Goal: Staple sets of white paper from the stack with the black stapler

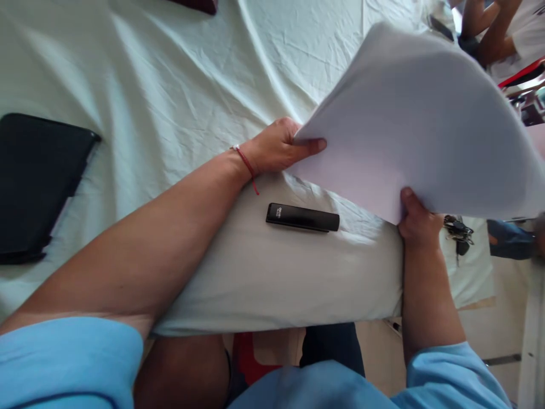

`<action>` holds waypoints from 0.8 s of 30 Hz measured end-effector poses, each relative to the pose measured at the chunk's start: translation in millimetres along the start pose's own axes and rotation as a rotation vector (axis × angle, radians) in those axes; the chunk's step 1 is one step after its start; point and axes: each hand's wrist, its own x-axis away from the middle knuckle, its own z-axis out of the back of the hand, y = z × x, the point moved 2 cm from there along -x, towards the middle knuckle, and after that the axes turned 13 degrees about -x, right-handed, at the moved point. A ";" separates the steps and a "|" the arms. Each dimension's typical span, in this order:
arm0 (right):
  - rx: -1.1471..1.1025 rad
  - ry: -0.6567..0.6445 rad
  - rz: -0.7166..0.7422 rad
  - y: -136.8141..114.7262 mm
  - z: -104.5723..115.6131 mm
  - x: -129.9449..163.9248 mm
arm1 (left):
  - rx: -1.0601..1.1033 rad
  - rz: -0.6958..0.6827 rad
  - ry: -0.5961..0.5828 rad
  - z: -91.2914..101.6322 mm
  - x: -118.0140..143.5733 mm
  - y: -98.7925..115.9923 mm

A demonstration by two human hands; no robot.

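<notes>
Both my hands grip a stack of white paper sheets (409,125), raised and bowed above the table. My left hand (285,145) pinches the left corner, thumb on top and fingers hidden underneath. At the near edge, my right hand (419,218) holds the sheets with its thumb on the upper face. Just below the paper, a black stapler (302,217) with small white lettering lies on the cloth, touched by neither hand.
A pale green cloth (204,68) covers the table, wrinkled in places. On the left lies a black flat case (38,184). Keys (458,232) rest beyond my right wrist, near the table's right edge. Another person's arm (489,34) shows at the upper right.
</notes>
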 end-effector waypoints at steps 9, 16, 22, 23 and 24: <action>0.103 0.007 -0.099 -9.1 7.3 -6.6 | 0.006 -0.073 -0.088 1.0 -9.9 -6.9; 0.166 0.005 -0.226 -27.7 27.7 11.1 | -0.118 -0.042 -0.111 1.3 -10.1 -5.1; 0.205 0.072 -0.294 -33.4 75.0 38.4 | -0.191 -0.092 -0.111 5.9 -10.0 -11.2; 0.190 0.062 -0.303 -33.6 80.0 42.6 | -0.196 -0.095 -0.110 6.8 -10.0 -12.7; 0.162 0.053 -0.289 -34.5 83.3 46.3 | -0.191 -0.097 -0.104 7.6 -10.2 -14.3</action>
